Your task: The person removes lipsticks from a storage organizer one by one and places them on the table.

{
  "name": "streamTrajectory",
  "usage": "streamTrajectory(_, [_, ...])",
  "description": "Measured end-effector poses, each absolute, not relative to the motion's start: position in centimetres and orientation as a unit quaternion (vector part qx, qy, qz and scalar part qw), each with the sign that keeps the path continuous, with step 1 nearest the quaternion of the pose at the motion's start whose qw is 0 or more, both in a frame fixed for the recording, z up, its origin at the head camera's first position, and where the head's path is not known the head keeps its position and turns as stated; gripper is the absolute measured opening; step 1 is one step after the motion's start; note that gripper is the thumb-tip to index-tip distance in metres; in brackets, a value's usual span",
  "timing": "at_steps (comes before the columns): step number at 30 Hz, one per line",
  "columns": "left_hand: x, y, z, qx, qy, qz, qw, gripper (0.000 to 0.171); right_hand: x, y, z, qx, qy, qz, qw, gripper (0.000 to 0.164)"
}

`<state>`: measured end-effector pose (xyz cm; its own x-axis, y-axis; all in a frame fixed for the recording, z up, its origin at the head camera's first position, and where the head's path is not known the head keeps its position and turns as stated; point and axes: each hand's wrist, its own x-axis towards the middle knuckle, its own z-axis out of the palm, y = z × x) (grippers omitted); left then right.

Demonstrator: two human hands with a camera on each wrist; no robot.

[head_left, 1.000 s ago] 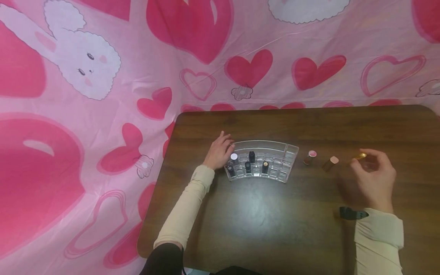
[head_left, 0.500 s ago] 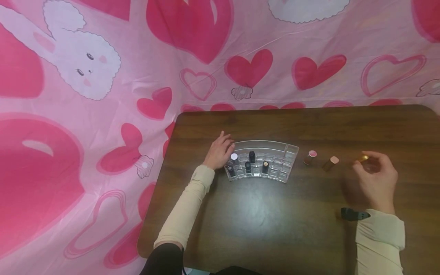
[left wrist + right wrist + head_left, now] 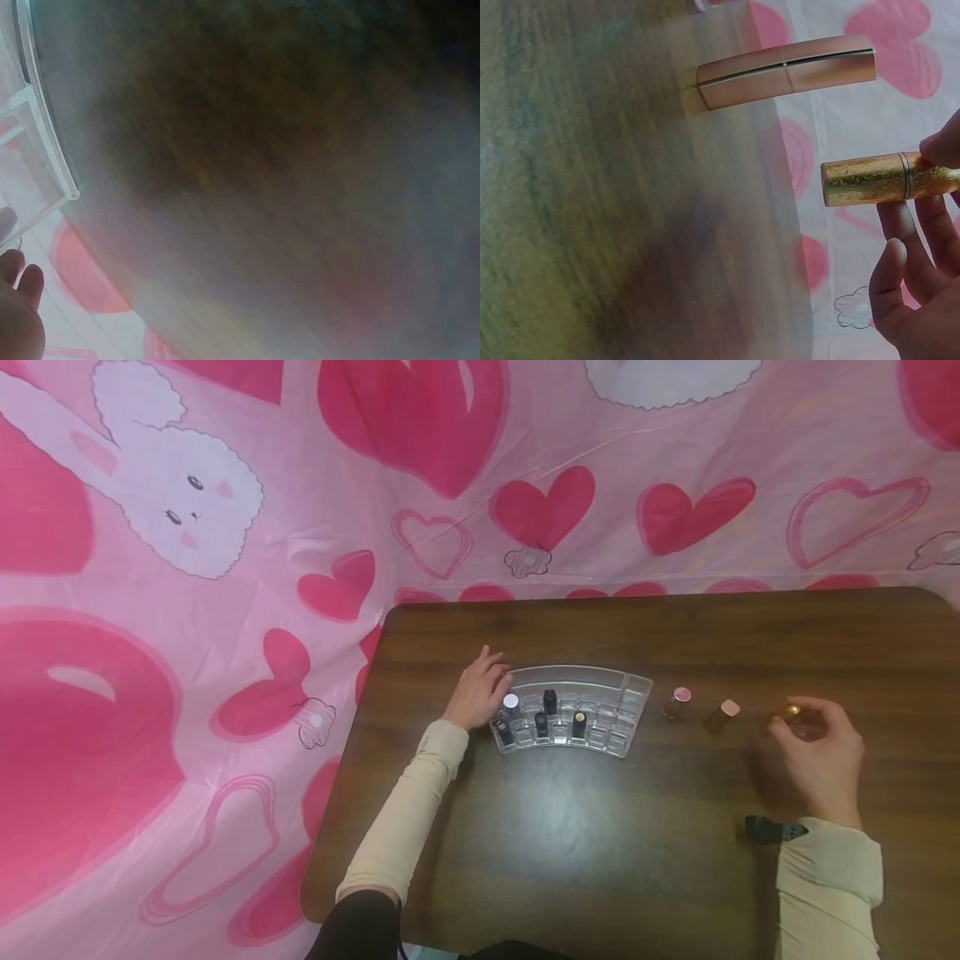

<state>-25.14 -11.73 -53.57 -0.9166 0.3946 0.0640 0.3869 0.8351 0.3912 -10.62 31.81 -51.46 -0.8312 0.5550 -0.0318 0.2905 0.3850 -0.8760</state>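
The person's right hand [image 3: 823, 750] is over the right part of the table [image 3: 570, 835], with a gold tube [image 3: 864, 180] pinched in its grip: the fingers are closed in only as far as the tube's width, thumb on one side and fingertips on the other, both toward one end. A silvery ring circles the tube, and its other end sticks out free, seen in the right wrist view against the pink cloth [image 3: 442, 435]; whether it touches the table cannot be told. Just left of this hand stands a rose-gold tube [image 3: 723, 717], and left of that a pink-topped tube [image 3: 679, 702], the two near each other and apart from the clear organizer [image 3: 637, 689]. The left hand [image 3: 476, 693] rests at the organizer's left side, its grip loose, fingers spread and extended along the edge and wrapped around nothing. Within the organizer's compartments, toward the left and middle, are a white-topped tube [image 3: 511, 703], three black tubes [image 3: 542, 725] and a dark tube with a gold top [image 3: 579, 725]. Cream sleeves [image 3: 397, 827] cover both forearms, and a black strap [image 3: 774, 829] juts from the right cuff. The left wrist view is mostly blurred.
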Motion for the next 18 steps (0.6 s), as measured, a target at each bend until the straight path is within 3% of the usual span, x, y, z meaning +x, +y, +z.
streamTrajectory(10, [-25.2,-11.8,-53.6,0.205,0.959,0.193,0.01,0.05,-10.8,31.9,-52.4,-0.231,-0.84,0.475,0.123,0.022])
streamTrajectory(18, [-25.1,-11.8,-53.5,0.206,0.958,0.199,0.007,0.048,-10.7,31.9,-52.8,-0.218,-0.861,0.447,0.102,0.038])
